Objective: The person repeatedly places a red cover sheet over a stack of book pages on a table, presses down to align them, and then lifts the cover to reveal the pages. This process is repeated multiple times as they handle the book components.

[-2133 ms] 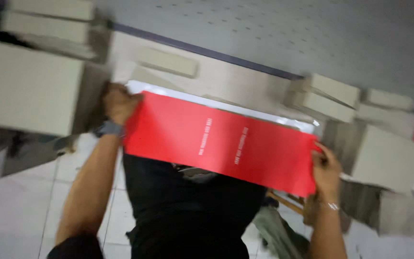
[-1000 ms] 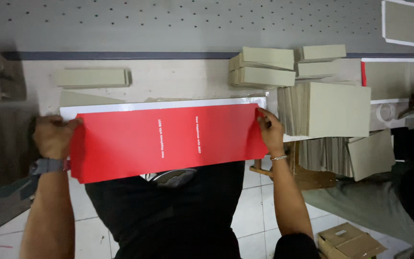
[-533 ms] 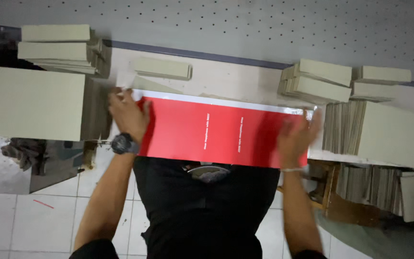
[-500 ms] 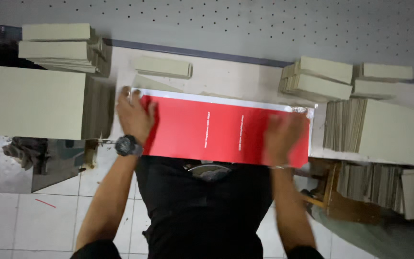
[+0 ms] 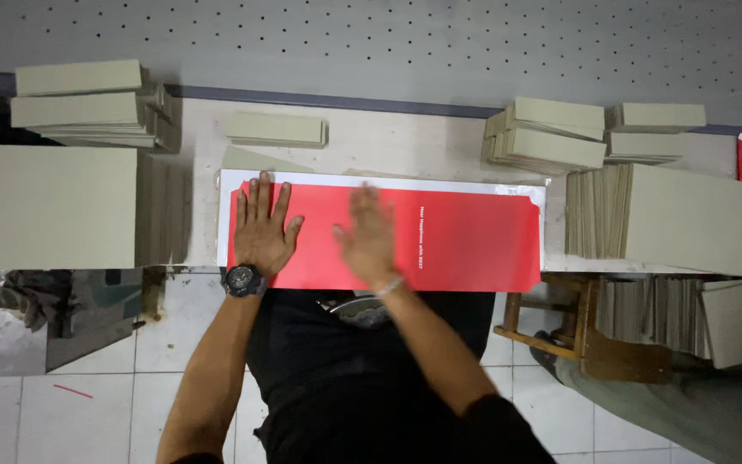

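Observation:
A long red printed sheet (image 5: 465,241) lies flat on a white-edged board (image 5: 388,182) on the workbench. My left hand (image 5: 262,228), with a black watch on its wrist, is pressed flat on the sheet's left end, fingers spread. My right hand (image 5: 367,236) lies flat on the sheet near its middle, blurred by motion, a thin bracelet on its wrist. Neither hand grips anything.
Stacks of grey cardboard pieces stand at the left (image 5: 45,206), far left back (image 5: 88,103), back middle (image 5: 275,129) and right (image 5: 551,133), with a large stack at the right (image 5: 680,219). A wooden stool (image 5: 577,331) stands below the bench. A perforated grey wall (image 5: 388,43) is behind.
The red sheet was carried in the air, then laid on the bench. My right hand has slid from the sheet's right end toward the middle; the left hand stays flat at the left end.

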